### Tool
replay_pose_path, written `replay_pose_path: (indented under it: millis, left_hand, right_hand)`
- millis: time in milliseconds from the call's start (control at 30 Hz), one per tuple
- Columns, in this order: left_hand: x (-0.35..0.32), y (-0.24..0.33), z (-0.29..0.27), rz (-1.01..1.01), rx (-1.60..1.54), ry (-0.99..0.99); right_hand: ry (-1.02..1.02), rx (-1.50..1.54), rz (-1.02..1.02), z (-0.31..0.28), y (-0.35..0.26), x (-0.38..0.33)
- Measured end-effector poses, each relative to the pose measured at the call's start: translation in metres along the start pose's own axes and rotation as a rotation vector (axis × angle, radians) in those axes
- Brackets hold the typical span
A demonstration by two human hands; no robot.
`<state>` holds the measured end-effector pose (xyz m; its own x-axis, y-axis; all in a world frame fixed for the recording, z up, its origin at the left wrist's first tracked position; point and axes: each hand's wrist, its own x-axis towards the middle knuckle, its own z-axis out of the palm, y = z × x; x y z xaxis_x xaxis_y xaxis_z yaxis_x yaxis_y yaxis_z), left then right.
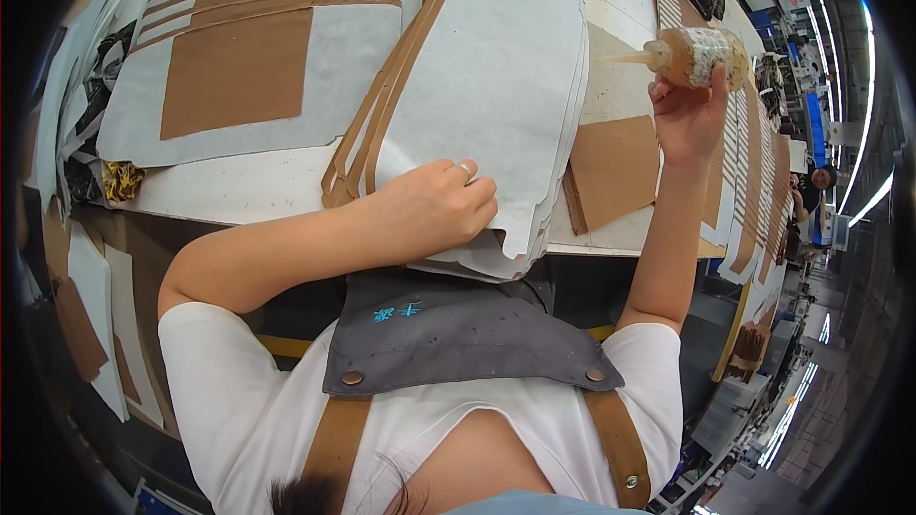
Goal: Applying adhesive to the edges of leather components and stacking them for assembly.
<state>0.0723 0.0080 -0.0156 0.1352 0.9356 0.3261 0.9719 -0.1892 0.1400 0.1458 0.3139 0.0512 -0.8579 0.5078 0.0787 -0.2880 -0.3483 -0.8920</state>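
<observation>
My right hand (689, 116) is raised over the right part of the table, its fingers wrapped round a squeeze bottle (706, 54). The bottle lies sideways in my grip, its pale pointed nozzle toward the left, with amber contents and a smeared, whitish coating. My left hand (444, 198), with a ring on one finger, is curled closed on the near part of a stack of white sheets (487, 67). Whether it pinches a sheet's edge is hidden by the fingers. Brown-edged pieces (386, 105) stick out along the stack's left side.
Left of the stack, overlapping white panels with brown patches (237, 74) lie fanned out. Brown square pieces (615, 172) rest on the white table (205, 193) to the right. More fanned panels (749, 172) line the far right. A person (819, 186) is in the distance.
</observation>
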Motion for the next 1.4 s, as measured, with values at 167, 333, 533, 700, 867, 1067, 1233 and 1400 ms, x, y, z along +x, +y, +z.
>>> replay_pose_path:
  millis: [167,333,533,700,867,1067,1233,1400]
  left_hand:
    - [-0.002,0.012,-0.007,-0.038,-0.124,-0.150]
    - [-0.016,0.028,0.001,-0.066,0.001,-0.072]
    - [-0.019,0.029,0.007,-0.045,0.018,0.113]
    - [-0.013,0.022,-0.005,-0.146,-0.184,0.135]
    - [0.007,0.031,-0.036,-0.182,-0.143,0.339]
    - [0.014,0.056,-0.006,-0.112,-0.300,0.130]
    - [0.012,0.048,-0.010,-0.118,-0.355,-0.115]
    - [0.013,0.034,-0.025,-0.136,-0.491,-0.276]
  right_hand:
    - [0.047,0.030,0.002,-0.019,-0.009,-0.012]
    - [0.108,0.067,-0.013,-0.024,-0.015,-0.018]
    - [0.070,0.094,-0.005,-0.031,-0.014,-0.022]
    - [0.064,0.052,-0.032,-0.037,-0.018,-0.027]
    - [0.091,0.072,-0.071,-0.036,-0.034,-0.027]
    - [0.003,0.001,-0.046,-0.031,-0.029,-0.011]
    - [0.069,-0.114,-0.074,0.006,0.004,0.006]
    - [0.077,-0.223,-0.046,0.025,0.031,0.036]
